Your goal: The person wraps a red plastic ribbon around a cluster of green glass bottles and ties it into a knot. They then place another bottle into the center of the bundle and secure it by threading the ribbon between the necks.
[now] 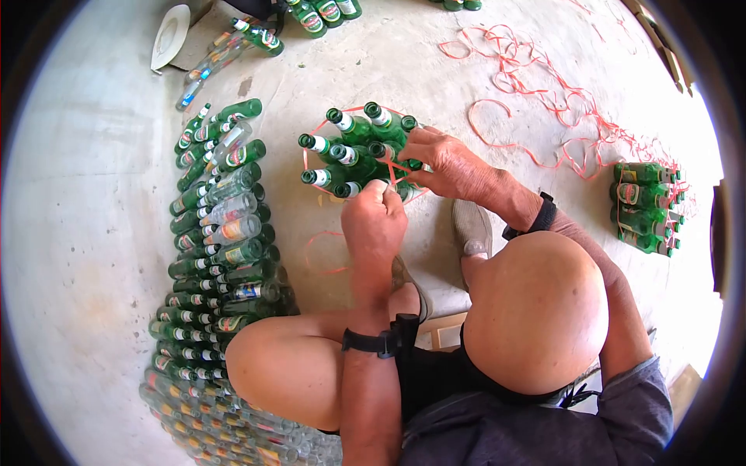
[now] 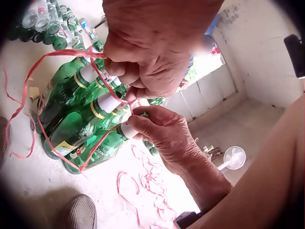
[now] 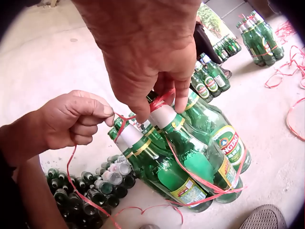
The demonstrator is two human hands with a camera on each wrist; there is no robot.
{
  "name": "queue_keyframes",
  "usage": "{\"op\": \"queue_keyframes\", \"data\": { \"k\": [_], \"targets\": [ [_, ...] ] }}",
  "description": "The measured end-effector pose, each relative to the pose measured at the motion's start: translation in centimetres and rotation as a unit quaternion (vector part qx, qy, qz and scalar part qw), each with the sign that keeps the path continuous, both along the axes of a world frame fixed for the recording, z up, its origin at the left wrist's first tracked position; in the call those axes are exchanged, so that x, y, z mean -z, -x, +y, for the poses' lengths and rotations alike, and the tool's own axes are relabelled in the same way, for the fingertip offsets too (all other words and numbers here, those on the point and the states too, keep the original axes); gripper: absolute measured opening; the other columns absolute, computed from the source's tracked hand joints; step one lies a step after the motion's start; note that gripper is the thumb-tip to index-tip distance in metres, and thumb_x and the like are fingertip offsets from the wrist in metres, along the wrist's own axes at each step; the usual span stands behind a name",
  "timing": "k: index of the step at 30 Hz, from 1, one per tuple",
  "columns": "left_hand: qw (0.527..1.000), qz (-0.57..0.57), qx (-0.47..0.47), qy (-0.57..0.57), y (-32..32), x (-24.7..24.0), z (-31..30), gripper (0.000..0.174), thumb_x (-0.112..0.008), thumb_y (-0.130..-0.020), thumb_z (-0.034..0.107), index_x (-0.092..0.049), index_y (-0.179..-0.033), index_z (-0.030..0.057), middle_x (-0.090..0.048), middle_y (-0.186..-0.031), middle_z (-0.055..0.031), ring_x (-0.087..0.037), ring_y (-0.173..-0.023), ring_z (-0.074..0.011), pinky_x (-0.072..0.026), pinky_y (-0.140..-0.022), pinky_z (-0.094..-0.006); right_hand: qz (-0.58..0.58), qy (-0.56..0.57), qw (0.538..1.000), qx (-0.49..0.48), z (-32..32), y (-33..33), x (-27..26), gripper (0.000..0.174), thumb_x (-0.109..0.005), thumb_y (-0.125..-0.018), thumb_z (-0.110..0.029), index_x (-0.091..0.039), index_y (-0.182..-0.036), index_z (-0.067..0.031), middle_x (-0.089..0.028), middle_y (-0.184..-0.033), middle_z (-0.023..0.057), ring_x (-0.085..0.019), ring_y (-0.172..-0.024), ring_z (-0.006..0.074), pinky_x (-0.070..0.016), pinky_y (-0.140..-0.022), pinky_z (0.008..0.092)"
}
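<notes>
A bundle of green beer bottles stands upright on the floor, with red plastic twine looped around its lower part. In the head view my left hand is at the near side of the bundle. Its thumb and curled fingers pinch the twine, and a loose tail hangs from the fist. At the bottle necks, my right hand holds the twine between thumb and fingertips. Strands run between both hands and cross over the necks, seen close in the right wrist view. Some of the right fingertips are hidden behind the necks.
Stacked bottles lie in rows along the left. Loose red twine spreads over the floor at the upper right. A tied bundle of green bottles is at the far right. A shoe is close to the standing bundle.
</notes>
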State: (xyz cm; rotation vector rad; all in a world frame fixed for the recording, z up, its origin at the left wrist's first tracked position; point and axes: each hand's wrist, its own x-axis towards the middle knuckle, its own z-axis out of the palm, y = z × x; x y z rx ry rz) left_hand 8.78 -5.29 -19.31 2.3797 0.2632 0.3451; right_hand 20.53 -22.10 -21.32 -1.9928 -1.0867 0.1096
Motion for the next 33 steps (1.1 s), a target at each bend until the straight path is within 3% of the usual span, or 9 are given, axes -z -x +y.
{"op": "queue_keyframes", "data": {
  "k": [12,27,30,33],
  "targets": [
    [0.998,0.042,0.043,-0.021,-2.6,-1.2,2.1,0.019,-0.072,-0.09,0.01,-0.064,-0.073,0.0039,-0.064,-0.065,-0.0207,-0.066,-0.063,-0.0432,-0.0501,-0.059,-0.0528,0.001,0.0,1.0,0.006,-0.1,0.0,0.2,0.029,-0.083,-0.079,-0.011,-0.072,-0.106,-0.0045,-0.065,-0.103,0.014,-0.064,-0.105,0.0377,-0.0567,-0.092,0.0477],
    [0.997,0.021,0.071,-0.003,-4.1,-1.1,3.2,0.013,-0.069,-0.089,0.004,-0.066,-0.077,0.0009,-0.069,-0.071,-0.0202,-0.069,-0.065,-0.0404,-0.0517,-0.059,-0.0481,-0.007,-0.011,1.0,0.005,0.0,-0.2,0.6,0.029,-0.081,-0.079,-0.009,-0.073,-0.106,-0.005,-0.063,-0.101,0.0136,-0.064,-0.104,0.0375,-0.056,-0.093,0.0465],
    [0.995,0.05,0.061,0.055,-4.3,-0.2,4.0,0.012,-0.067,-0.09,0.003,-0.07,-0.079,0.0005,-0.068,-0.07,-0.0201,-0.068,-0.06,-0.0347,-0.0519,-0.058,-0.044,-0.007,-0.017,1.0,0.002,0.0,-0.2,0.7,0.03,-0.08,-0.079,-0.009,-0.073,-0.107,-0.0052,-0.063,-0.102,0.0137,-0.064,-0.105,0.0375,-0.0558,-0.094,0.0464],
    [0.988,0.113,0.03,0.101,-4.4,0.0,4.3,0.012,-0.07,-0.095,0.004,-0.074,-0.088,-0.0044,-0.063,-0.065,-0.0006,-0.05,-0.059,-0.0062,-0.0411,-0.053,-0.0302,-0.007,-0.017,1.0,0.001,0.0,-0.2,1.0,0.031,-0.08,-0.079,-0.009,-0.073,-0.109,-0.0054,-0.063,-0.102,0.0139,-0.064,-0.105,0.0376,-0.0558,-0.094,0.0463]
  ]
}}
